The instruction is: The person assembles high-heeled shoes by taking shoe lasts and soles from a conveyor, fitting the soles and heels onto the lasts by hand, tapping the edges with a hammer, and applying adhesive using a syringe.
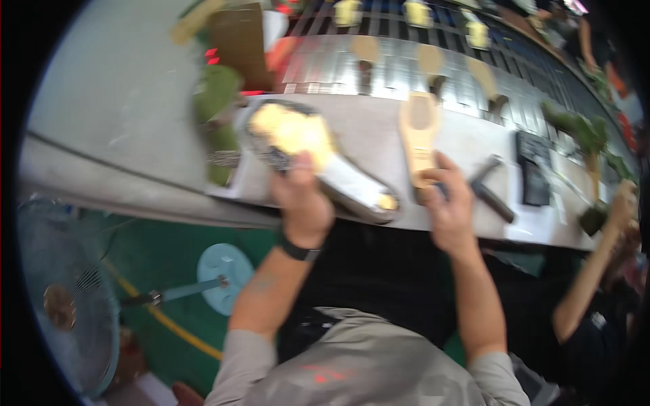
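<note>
My left hand [302,203] is closed on the side of a lasted shoe [325,155], bottom up over the table edge. Its wide forefoot is yellowish with a dark, wrinkled rim, and a pale shank runs to the narrow heel end. With my right hand [450,206] I grip the narrow end of a tan shoe sole [419,132], which has a darker oval patch on its broad end. The sole and the shoe are apart. Right of that hand, a hammer [491,189] lies on the table. Motion blurs both hands somewhat.
Beyond the pale worktable [376,118] runs a slatted metal conveyor [325,64] carrying tan soles [430,59] and yellow-bottomed pieces [418,13]. Green shoe parts [218,122] lie left, a black box-like object [533,169] right. A co-worker's hand [623,203] is at far right; a fan [64,304] stands lower left.
</note>
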